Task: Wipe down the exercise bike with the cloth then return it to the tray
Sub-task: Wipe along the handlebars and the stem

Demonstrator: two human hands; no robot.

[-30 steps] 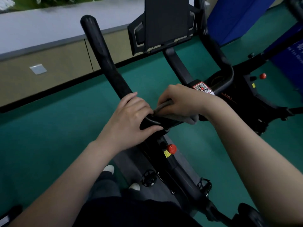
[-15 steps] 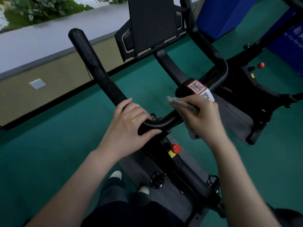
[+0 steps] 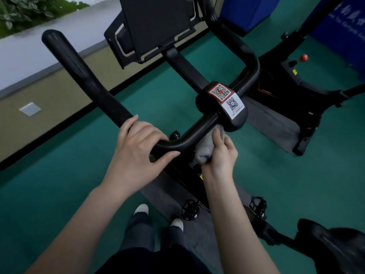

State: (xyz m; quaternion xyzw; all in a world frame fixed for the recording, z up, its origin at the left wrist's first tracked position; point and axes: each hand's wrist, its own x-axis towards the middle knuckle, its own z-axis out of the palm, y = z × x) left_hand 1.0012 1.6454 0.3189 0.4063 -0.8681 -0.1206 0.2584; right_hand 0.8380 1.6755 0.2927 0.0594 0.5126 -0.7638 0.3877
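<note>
The black exercise bike's handlebar (image 3: 92, 84) runs from upper left down to a centre clamp with QR stickers (image 3: 227, 99). My left hand (image 3: 138, 153) grips the bar at its bend, fingers over the top and thumb underneath. My right hand (image 3: 221, 153) holds a grey cloth (image 3: 205, 151) bunched against the underside of the bar, just below the clamp. A dark screen holder (image 3: 156, 24) stands above the clamp. No tray is in view.
A second bike frame with a red knob (image 3: 303, 57) stands at the right on a grey mat (image 3: 276, 127). The saddle (image 3: 335, 248) is at lower right, pedals (image 3: 190, 209) below. Green floor surrounds; a low beige wall (image 3: 49, 95) runs at left; blue panels (image 3: 246, 12) stand behind.
My right hand has slid the cloth from on top of the bar near the clamp down to the bar's underside. My left hand stays on the bend. The view has shifted closer.
</note>
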